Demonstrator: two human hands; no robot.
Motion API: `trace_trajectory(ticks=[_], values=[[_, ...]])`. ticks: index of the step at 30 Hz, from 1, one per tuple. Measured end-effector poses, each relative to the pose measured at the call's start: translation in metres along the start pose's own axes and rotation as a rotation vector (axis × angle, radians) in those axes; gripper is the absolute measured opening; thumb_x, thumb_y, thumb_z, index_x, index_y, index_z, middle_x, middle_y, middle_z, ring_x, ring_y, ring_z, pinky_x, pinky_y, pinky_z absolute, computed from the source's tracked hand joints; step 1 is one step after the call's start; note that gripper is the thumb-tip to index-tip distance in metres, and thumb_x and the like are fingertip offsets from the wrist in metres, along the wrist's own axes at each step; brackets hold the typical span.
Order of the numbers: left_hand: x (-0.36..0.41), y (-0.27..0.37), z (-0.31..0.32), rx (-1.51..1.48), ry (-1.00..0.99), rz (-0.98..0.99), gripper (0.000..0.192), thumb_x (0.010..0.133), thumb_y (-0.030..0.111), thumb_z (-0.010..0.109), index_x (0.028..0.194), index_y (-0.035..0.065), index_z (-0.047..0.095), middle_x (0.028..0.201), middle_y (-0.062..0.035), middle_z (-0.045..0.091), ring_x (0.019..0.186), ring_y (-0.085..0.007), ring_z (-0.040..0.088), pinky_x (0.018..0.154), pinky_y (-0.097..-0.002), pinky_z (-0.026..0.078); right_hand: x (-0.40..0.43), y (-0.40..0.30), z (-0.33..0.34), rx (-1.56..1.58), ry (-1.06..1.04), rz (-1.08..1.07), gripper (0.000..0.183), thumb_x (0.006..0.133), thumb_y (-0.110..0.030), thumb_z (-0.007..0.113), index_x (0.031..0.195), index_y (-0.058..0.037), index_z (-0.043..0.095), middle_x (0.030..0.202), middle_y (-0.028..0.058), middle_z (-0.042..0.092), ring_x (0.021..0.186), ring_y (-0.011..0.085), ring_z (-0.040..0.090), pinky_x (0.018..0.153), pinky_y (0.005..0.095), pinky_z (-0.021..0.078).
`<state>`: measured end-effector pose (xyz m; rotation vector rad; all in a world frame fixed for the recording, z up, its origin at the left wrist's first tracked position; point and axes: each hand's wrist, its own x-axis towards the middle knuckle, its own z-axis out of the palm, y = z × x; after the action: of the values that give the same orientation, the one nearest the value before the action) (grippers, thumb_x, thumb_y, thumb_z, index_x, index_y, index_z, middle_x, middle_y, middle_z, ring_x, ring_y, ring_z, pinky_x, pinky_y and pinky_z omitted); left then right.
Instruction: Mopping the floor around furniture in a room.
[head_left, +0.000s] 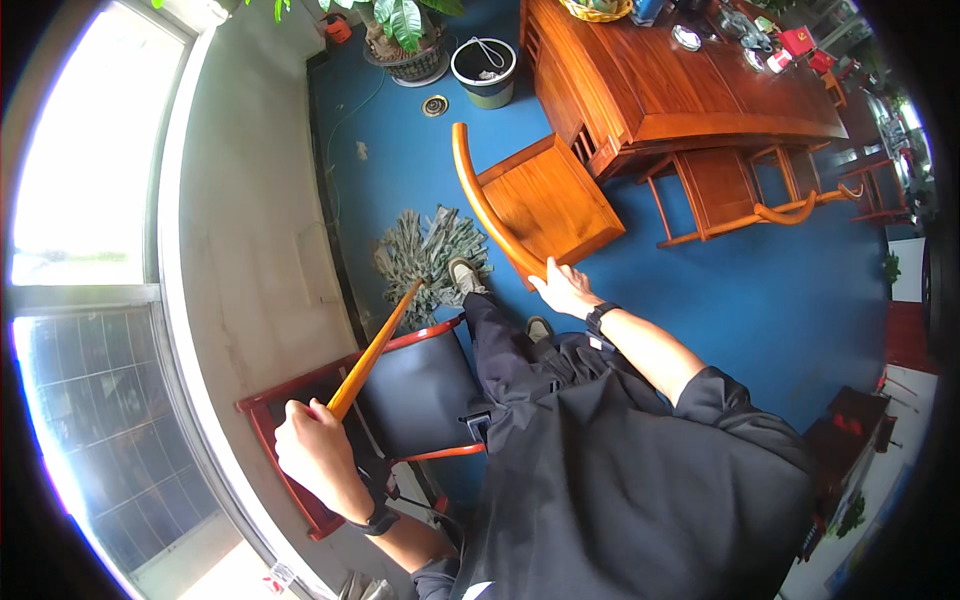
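My left hand (315, 450) is closed around the upper end of the wooden mop handle (375, 349), which slants down and away to the floor. Grey-green cloth strips of the mop head (424, 259) lie spread on the blue floor, against my shoe (465, 275). My right hand (566, 289) rests on the near end of the curved wooden rail (487, 210) of a wooden chair (551, 199), its fingers around the rail. How firmly it grips is hard to tell.
A black-seated chair (416, 386) with red arms stands close at my left, by the wall (255, 187). Ahead are a bucket (484, 75), a potted plant (409, 64) and a floor drain (434, 106). A large wooden table (675, 82) with more chairs (720, 195) stands at the right.
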<state>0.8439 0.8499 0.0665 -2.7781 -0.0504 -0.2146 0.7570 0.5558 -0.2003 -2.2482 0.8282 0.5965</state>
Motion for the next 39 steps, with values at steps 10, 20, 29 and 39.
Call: trace_trajectory(ticks=[10,20,29,39], values=[[-0.017,0.018,-0.007,0.023,0.058,0.078,0.021,0.079,0.023,0.059,0.069,0.0041,0.056,0.068,-0.0150,0.059,0.064,-0.0308,0.061,0.057,-0.0396,0.050,-0.098,0.119,0.020,-0.115,-0.058,-0.033,0.061,0.087,-0.047,0.044,0.120,0.0033,0.040,0.095,0.0249,0.060,0.092,0.0389,0.058,0.081,0.0470,0.0431],[0.007,0.085,-0.027,0.056,0.047,0.249,0.020,0.078,0.022,0.058,0.072,0.0034,0.058,0.075,-0.0190,0.059,0.068,-0.0347,0.061,0.061,-0.0411,0.051,-0.185,0.222,0.034,-0.138,-0.092,0.044,0.053,0.084,-0.046,0.049,0.112,-0.0014,0.045,0.095,0.0239,0.060,0.094,0.0395,0.056,0.081,0.0474,0.0410],[0.015,0.123,-0.041,0.001,-0.021,0.331,0.022,0.074,0.023,0.061,0.074,0.0006,0.059,0.078,-0.0207,0.060,0.072,-0.0367,0.062,0.063,-0.0425,0.051,-0.257,0.289,0.045,-0.179,-0.084,0.072,0.048,0.082,-0.045,0.054,0.102,-0.0023,0.046,0.091,0.0219,0.060,0.089,0.0388,0.057,0.078,0.0482,0.0422],[0.001,0.112,-0.043,-0.056,-0.048,0.281,0.025,0.072,0.024,0.065,0.075,0.0000,0.060,0.077,-0.0206,0.060,0.073,-0.0360,0.062,0.066,-0.0407,0.050,-0.276,0.306,0.056,-0.146,-0.096,0.070,0.043,0.080,-0.040,0.058,0.098,-0.0034,0.046,0.090,0.0206,0.060,0.089,0.0375,0.057,0.078,0.0464,0.0429]])
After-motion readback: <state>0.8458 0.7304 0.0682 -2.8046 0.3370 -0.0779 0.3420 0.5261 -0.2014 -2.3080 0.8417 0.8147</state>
